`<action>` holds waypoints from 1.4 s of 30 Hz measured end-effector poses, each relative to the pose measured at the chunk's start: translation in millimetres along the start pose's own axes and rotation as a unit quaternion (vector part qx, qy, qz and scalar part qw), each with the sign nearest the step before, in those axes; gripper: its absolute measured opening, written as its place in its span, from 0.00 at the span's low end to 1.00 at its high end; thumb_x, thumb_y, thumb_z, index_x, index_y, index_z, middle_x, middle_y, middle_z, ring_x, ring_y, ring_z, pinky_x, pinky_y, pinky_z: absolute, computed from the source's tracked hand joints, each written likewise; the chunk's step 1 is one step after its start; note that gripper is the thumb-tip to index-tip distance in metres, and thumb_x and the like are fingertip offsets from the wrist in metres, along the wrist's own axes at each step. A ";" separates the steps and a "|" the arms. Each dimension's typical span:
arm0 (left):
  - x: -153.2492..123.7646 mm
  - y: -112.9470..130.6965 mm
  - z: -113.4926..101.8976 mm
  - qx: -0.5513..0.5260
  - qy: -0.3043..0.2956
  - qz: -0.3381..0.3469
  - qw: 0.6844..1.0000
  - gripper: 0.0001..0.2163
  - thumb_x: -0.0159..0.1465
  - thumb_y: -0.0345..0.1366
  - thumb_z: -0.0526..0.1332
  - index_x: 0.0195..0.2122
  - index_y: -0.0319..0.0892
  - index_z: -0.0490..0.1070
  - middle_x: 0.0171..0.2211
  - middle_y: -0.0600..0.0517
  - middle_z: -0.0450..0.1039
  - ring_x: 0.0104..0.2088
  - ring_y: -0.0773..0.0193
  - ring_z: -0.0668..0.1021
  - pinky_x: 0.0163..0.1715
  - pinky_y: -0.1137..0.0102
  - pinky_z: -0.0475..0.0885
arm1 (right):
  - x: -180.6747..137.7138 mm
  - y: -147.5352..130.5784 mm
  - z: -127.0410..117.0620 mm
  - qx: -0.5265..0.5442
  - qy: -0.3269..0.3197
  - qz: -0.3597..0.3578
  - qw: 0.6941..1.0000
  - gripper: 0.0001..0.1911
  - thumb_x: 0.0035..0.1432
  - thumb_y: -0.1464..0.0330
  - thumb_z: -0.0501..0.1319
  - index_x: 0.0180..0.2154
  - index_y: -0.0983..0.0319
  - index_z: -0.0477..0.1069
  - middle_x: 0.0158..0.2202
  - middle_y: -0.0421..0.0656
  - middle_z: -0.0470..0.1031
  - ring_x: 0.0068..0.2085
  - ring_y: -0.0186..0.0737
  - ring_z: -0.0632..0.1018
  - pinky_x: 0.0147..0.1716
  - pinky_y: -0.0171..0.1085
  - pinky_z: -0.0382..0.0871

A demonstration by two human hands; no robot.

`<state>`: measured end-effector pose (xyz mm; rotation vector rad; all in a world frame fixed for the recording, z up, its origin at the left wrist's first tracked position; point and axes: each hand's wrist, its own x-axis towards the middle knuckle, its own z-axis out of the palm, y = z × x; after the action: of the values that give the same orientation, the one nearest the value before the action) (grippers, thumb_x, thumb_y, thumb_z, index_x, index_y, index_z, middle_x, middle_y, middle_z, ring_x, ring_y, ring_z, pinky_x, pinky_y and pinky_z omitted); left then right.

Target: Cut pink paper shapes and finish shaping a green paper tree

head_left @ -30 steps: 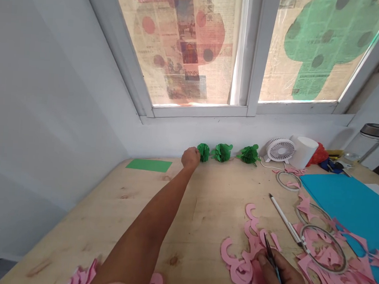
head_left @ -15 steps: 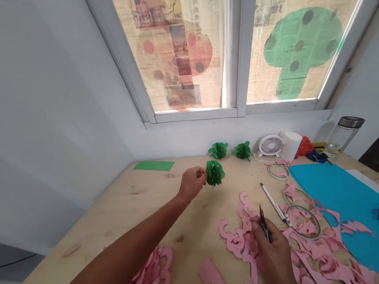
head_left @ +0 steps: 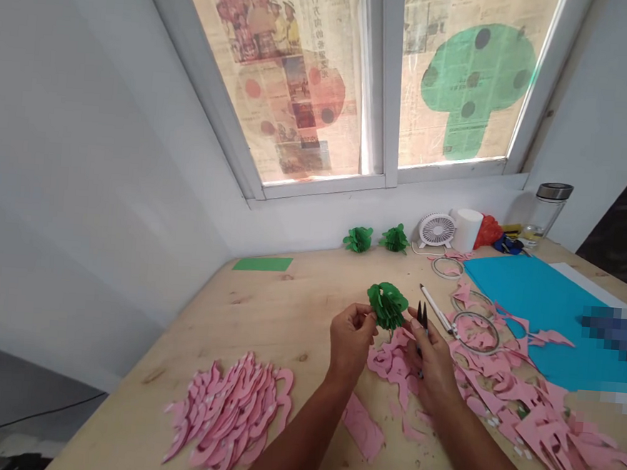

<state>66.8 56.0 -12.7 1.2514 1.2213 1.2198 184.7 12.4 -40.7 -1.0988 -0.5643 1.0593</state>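
Note:
A layered green paper flower (head_left: 387,304) is held over the middle of the table, pinched at its left edge by my left hand (head_left: 349,343). My right hand (head_left: 436,362) is wrapped round a small pair of scissors (head_left: 422,318), their dark blades pointing up. Its fingertips reach the flower's right edge; whether they grip it I cannot tell. Beneath the flower lie curly pink paper strips (head_left: 386,362) and a pink paper rectangle (head_left: 363,428). Two similar green flowers, one on the left (head_left: 357,239) and one on the right (head_left: 395,238), stand by the wall.
Pink scalloped cutouts (head_left: 231,415) are piled at front left, pink scraps (head_left: 541,430) at right. A green sheet (head_left: 263,264) lies back left. Round hoops (head_left: 475,332), a white pen (head_left: 434,306), blue sheets (head_left: 525,285), a small fan (head_left: 436,231) and a glass bottle (head_left: 545,217) are on the right side.
My left hand has brought the green flower right and nearer to me. My right hand, scissors still in it, has come up beside the flower. The view has shifted, showing more of the pink pile.

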 end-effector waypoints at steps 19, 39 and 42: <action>-24.8 -2.8 8.9 0.053 0.062 0.101 0.992 0.10 0.56 0.38 0.59 0.35 0.38 0.74 0.20 0.55 0.69 0.20 0.69 0.71 0.21 0.76 0.65 | 7.1 11.7 -3.2 0.115 -0.048 0.062 0.990 0.22 0.42 0.57 0.69 0.39 0.60 0.71 0.24 0.35 0.72 0.12 0.19 0.51 0.10 0.27 0.43; -27.8 -6.3 5.1 0.040 0.057 0.120 0.990 0.08 0.58 0.36 0.57 0.32 0.39 0.74 0.21 0.54 0.69 0.21 0.70 0.71 0.23 0.76 0.66 | 6.4 12.9 -3.4 0.094 -0.047 0.051 0.993 0.18 0.45 0.58 0.68 0.34 0.61 0.70 0.15 0.29 0.58 0.12 0.21 0.51 0.10 0.26 0.46; -25.6 -6.9 4.5 0.005 0.054 0.097 0.994 0.09 0.57 0.36 0.58 0.34 0.38 0.73 0.20 0.55 0.67 0.19 0.71 0.68 0.19 0.77 0.64 | 6.5 11.8 -2.7 0.075 -0.042 0.042 0.995 0.20 0.45 0.57 0.68 0.38 0.61 0.71 0.15 0.29 0.58 0.12 0.21 0.51 0.11 0.26 0.46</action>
<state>71.2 30.7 -20.4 1.3511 1.2065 1.4407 184.9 17.9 -53.2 -0.9567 -0.5004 1.2049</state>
